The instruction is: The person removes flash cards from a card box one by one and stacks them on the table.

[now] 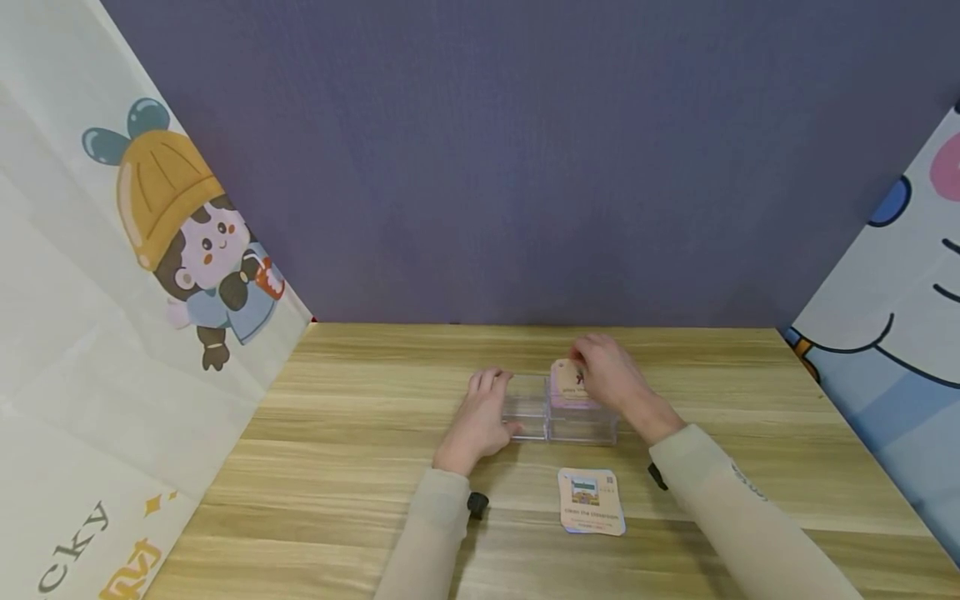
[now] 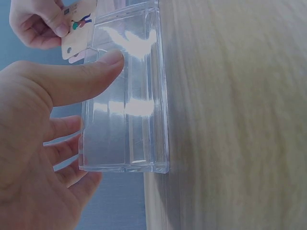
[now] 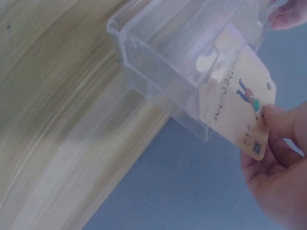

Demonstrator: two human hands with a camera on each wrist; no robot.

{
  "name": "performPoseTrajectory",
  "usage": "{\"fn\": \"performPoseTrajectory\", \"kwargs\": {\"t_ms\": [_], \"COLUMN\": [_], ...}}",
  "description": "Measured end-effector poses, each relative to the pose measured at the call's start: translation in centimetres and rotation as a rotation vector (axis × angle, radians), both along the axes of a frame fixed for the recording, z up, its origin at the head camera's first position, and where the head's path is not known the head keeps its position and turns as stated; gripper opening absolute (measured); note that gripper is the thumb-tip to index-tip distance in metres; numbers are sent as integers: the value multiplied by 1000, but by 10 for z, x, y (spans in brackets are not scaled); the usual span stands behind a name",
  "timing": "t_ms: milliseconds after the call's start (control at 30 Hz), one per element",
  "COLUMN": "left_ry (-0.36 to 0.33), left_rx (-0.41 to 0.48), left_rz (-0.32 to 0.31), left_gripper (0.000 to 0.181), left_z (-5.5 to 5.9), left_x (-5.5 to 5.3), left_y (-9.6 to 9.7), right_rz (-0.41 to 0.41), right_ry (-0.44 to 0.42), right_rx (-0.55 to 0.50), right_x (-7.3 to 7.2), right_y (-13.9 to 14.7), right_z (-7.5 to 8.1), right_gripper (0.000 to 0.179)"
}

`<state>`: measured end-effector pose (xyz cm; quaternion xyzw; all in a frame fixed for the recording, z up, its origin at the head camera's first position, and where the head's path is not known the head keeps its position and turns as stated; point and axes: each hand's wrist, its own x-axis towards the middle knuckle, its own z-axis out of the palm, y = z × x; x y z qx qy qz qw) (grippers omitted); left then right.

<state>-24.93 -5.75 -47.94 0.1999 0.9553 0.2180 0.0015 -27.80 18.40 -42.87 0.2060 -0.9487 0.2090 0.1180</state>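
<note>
A clear plastic box (image 1: 525, 407) with a divider down its middle rests on the table. My left hand (image 1: 480, 417) grips its left end, thumb (image 2: 103, 72) across the near side and fingers behind. At the right compartment, my right hand (image 1: 611, 379) pinches the upper part of a flash card (image 3: 240, 98) between thumb and fingers. This card has a hole in one corner, a small figure picture and printed words; its lower part is inside the box. A pink-edged card shows just behind it in the left wrist view.
Nearer me on the wooden table (image 1: 337, 467) lies a flash card (image 1: 592, 502) reading "clean the classroom", with a blue edge showing under it. A dark blue-grey panel (image 1: 510, 167) rises behind the table. Printed cartoon sheets flank both sides.
</note>
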Motion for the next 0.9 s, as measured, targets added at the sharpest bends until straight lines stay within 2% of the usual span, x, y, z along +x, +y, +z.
{"fn": "performPoseTrajectory", "kwargs": {"t_ms": [333, 633, 900], "left_ry": [-8, -12, -13], "left_rx": [-5, 7, 6], "left_rz": [4, 4, 7], "left_gripper": [85, 85, 85], "left_z": [1, 1, 0], "left_x": [0, 1, 1], "left_y": [-2, -2, -1], "right_rz": [-100, -100, -80], "right_ry": [-60, -60, -82], "right_rx": [33, 9, -64], "right_x": [0, 0, 0], "right_y": [1, 2, 5], "right_z": [1, 3, 10], "right_gripper": [7, 10, 11]}}
